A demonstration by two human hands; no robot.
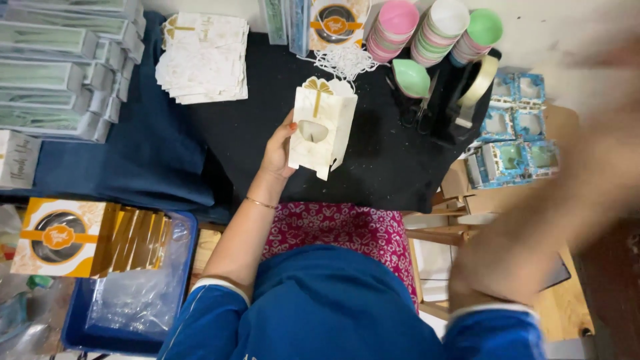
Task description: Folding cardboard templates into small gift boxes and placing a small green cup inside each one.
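- Left hand [277,150]: grips white marbled gift box [322,127] with gold bow, held upright over black-clothed worktop [387,167].
- Right hand [600,173]: motion-blurred at right; grip cannot be told.
- Beyond box: stacked pastel bowls [433,30], tape roll [477,90].

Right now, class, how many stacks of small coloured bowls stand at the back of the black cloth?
3, side by side: a pink-topped stack on the left, a white-topped stack in the middle, a green-topped stack on the right. None seem hidden.
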